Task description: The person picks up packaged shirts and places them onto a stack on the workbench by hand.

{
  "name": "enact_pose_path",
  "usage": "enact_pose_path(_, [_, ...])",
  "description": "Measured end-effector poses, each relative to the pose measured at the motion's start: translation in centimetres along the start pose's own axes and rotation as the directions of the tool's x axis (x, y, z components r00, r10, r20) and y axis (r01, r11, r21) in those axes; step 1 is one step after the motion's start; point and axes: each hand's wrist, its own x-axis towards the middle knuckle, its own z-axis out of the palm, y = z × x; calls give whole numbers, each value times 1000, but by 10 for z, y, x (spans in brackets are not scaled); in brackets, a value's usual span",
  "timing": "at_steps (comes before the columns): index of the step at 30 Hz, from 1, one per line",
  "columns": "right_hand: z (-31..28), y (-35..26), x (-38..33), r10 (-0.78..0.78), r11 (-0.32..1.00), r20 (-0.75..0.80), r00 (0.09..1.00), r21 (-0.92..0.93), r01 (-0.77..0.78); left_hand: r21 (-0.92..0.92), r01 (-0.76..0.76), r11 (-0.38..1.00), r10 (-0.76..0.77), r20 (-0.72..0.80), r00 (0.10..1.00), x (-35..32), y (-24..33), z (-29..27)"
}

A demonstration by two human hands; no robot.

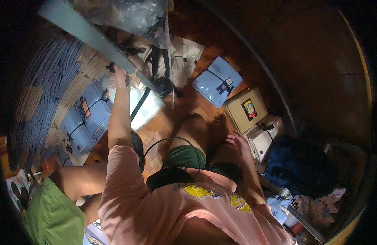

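Cream cloth, bundled and tied with a black band, lies just beside the right hand (pixel 237 141), near the right edge of the wooden floor (pixel 156 127); this cream bundle (pixel 256 143) bears a small dark label near its lower corner, too small to read. The right hand is empty, its fingers loosely spread. Just beyond it on the floor, a tan box (pixel 239 115) shows a black rectangular sticker (pixel 249 110) with a cartoon-like figure in red, yellow and green.

Left arm stretched out, the person has the left hand (pixel 120 76) near the pale metal bar (pixel 90 36), with a small black piece (pixel 111 67) at its fingertips; I cannot tell whether the fingers close on it. Near that hand, a white package (pixel 149 111) crossed by a black band lies toward the floor's left side, a black roll (pixel 162 85) at its far corner.

Farther out, toward the floor's right edge, a blue package (pixel 211 79) in clear wrapping carries a black band, a dark tag with a reddish motif and a pale label, its print illegible. On the left side, banded blue bundles (pixel 94 116), one with an orange label, lie beside tall rows of folded blue and tan cloth (pixel 53 81).
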Motion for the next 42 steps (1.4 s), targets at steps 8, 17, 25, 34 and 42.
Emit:
enact_pose_path(8, [-7,7,5,11,1000,9,1000,-25,-11,231,-117,966,121,-4,993,15,5,5])
enact_pose_path(17, [-31,-21,2,51,943,81,995,324,-75,625,-362,692,480,-24,877,-181,21,8])
enact_pose_path(25, [-25,-51,14,-30,997,79,996,75,24,549,-245,799,-396,788,472,-274,-47,34])
enact_pose_path(34, [-1,-81,30,-28,994,152,988,-100,44,382,-762,523,-309,918,248,-236,-145,148])
enact_pose_path(42, [-41,-172,89,-835,134,11,551,-965,223,513,-776,367,-300,855,423,-167,-251,220])
